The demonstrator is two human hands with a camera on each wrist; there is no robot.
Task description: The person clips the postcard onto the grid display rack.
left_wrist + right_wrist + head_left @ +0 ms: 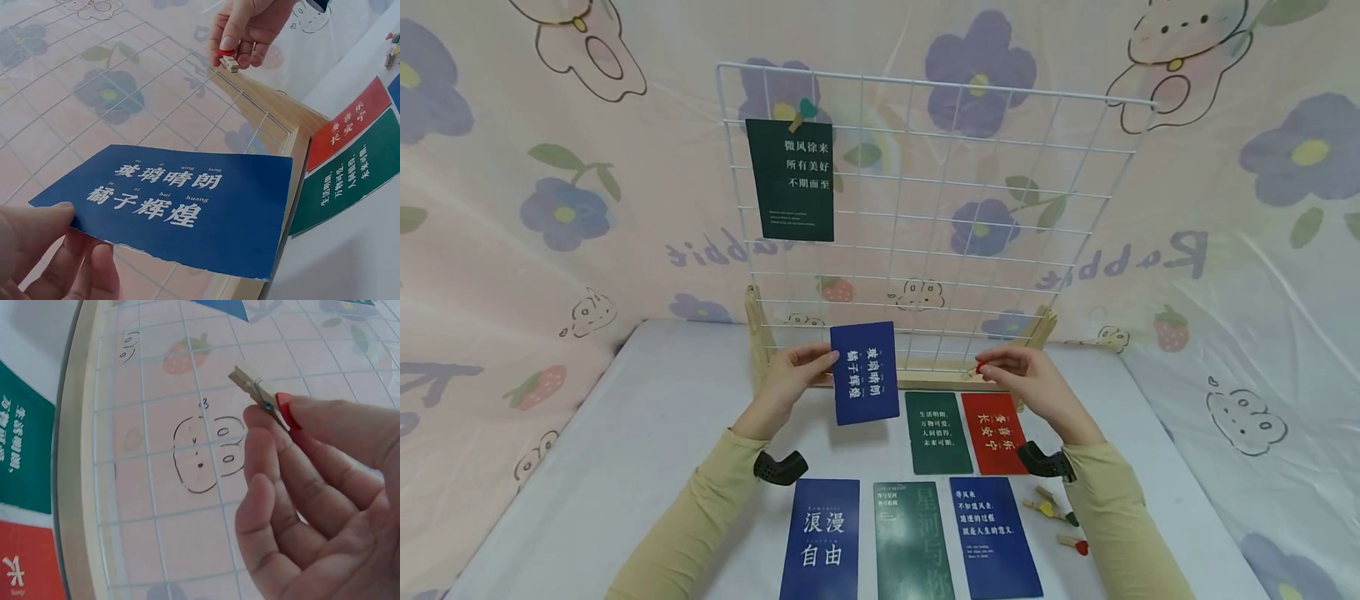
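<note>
A blue card [865,375] with white Chinese characters is pinched at its left edge by my left hand [786,385], in front of the lower part of a white wire grid [925,81]. The left wrist view shows the thumb on top of this card [244,212] and the fingers beneath it. My right hand [1033,385] pinches a small wooden clothespin [253,387] with a red decoration [287,411] between thumb and forefinger. Its wooden tip points away from the fingers. Up on the grid's left side hangs a dark green card [793,187], held by a clothespin with a green heart [807,108].
The grid stands on a wooden base [925,385]. Before it lie a green card [938,433], a red card [988,433], and a front row with a blue card [822,508], a green card [913,542] and another blue card [1000,567]. Loose clothespins [1047,507] lie at right.
</note>
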